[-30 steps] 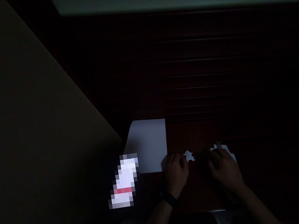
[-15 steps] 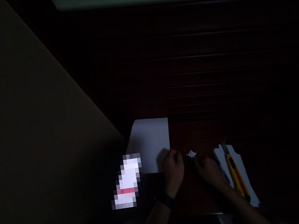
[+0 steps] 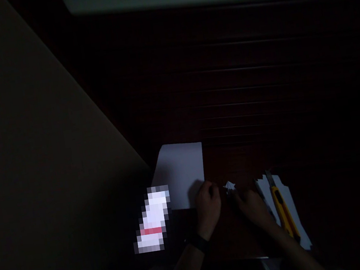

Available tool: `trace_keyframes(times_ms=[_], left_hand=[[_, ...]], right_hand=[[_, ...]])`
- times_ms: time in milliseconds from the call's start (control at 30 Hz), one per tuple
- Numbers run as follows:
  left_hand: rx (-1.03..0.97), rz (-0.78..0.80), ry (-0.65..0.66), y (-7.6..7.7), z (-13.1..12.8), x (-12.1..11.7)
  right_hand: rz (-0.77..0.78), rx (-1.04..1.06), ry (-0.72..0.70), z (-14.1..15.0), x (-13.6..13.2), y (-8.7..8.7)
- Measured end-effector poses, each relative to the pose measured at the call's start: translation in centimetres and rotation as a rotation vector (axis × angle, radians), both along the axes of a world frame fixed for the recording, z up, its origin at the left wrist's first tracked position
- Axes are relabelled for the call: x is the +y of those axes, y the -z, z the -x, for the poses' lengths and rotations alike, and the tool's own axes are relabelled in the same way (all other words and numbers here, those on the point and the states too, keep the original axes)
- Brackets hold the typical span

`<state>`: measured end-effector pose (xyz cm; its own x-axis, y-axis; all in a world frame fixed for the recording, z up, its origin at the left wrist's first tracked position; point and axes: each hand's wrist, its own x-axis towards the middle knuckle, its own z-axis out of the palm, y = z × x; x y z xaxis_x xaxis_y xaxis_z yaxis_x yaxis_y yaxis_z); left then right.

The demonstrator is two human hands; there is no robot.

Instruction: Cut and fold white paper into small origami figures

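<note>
A small white folded paper piece (image 3: 229,185) sticks up on the dark table between my hands. My right hand (image 3: 253,206) is closed at its lower right edge, with thumb and finger pinching it. To the left, my left hand (image 3: 208,205) is curled shut at the right edge of a white paper sheet (image 3: 183,168), with a dark band around the wrist. Its fingertips are turned away in the gloom, so whatever they might hold is hidden.
A yellow utility knife (image 3: 284,212) with its blade out lies on a stack of white paper (image 3: 293,201) to the right. On the left glows a blurred-out bright screen (image 3: 153,218). A pale wall (image 3: 50,150) borders the left; dark ridged panelling (image 3: 241,71) stands behind.
The folded paper piece has tilted slightly and shifted a little left at my right fingertips, showing more of its lower part. My left hand has barely moved.
</note>
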<state>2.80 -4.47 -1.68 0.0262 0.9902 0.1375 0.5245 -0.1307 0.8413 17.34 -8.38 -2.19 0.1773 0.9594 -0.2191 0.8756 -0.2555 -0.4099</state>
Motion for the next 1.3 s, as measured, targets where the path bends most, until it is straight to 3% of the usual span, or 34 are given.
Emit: trace_keyframes(times_ms=[333,567,900,1200,1300], left_hand=[[0.014,-0.009,0.005,-0.01,-0.09,-0.08],[0.031,0.002,-0.004,0.07,-0.06,-0.05],[0.015,-0.002,0.033,0.39,0.0,-0.04],[0.012,0.008,0.033,0.35,0.07,-0.1],[0.011,0.016,0.045,0.43,0.06,-0.08]], right_hand=[[0.015,-0.033,-0.002,0.0,0.11,0.32],[-0.016,0.062,-0.025,-0.32,-0.19,0.17],[-0.015,0.079,0.096,-0.1,0.46,0.37],[-0.005,0.186,0.039,-0.84,-0.22,0.41],[-0.035,0.107,0.046,-0.58,-0.26,0.02]])
